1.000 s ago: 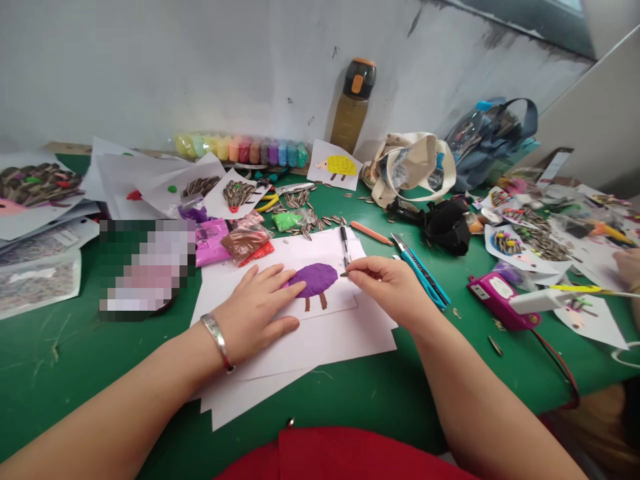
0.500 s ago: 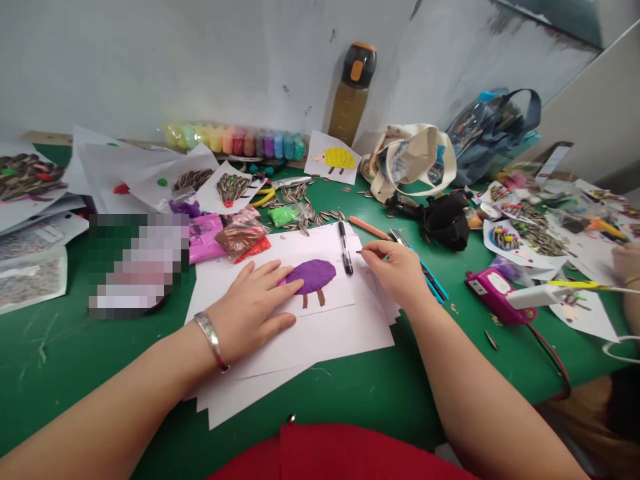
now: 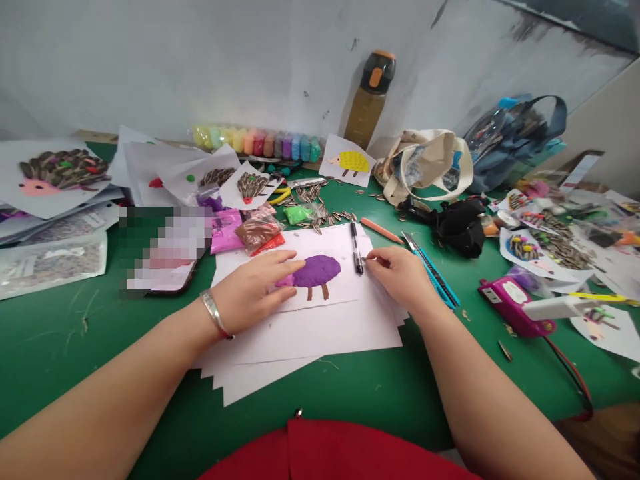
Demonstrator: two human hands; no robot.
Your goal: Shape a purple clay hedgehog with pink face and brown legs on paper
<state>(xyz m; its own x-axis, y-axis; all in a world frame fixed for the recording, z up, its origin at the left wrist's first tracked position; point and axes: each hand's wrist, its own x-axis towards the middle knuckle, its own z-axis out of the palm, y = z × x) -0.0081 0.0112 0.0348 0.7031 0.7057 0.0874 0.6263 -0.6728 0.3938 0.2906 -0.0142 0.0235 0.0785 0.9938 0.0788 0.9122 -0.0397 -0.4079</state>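
Note:
A purple clay oval (image 3: pixel 316 273) with two brown clay legs (image 3: pixel 325 292) lies on a white sheet (image 3: pixel 320 333), on top of more paper. My left hand (image 3: pixel 255 287), fingers spread, rests at the oval's left end, partly over a pink clay piece (image 3: pixel 283 281). To the right, my right hand (image 3: pixel 399 275) has thumb and forefinger pinched together at the paper's edge. Anything between those fingertips is too small to make out. Just left of them lies a black-and-clear pen (image 3: pixel 357 249), apart from the hand.
Sunflower seeds (image 3: pixel 306 193) and clay packets (image 3: pixel 259 232) sit behind the paper. A blue utility knife (image 3: pixel 435 277) and an orange stick (image 3: pixel 381 231) lie to the right, near a magenta power strip (image 3: pixel 515 307). A phone (image 3: pixel 173 260) is at left. A bottle (image 3: pixel 369 100) stands against the wall.
My left hand has slid left off the purple oval, uncovering more of it and the pink piece. My right hand has come slightly nearer the pen, still pinched. The view has turned left.

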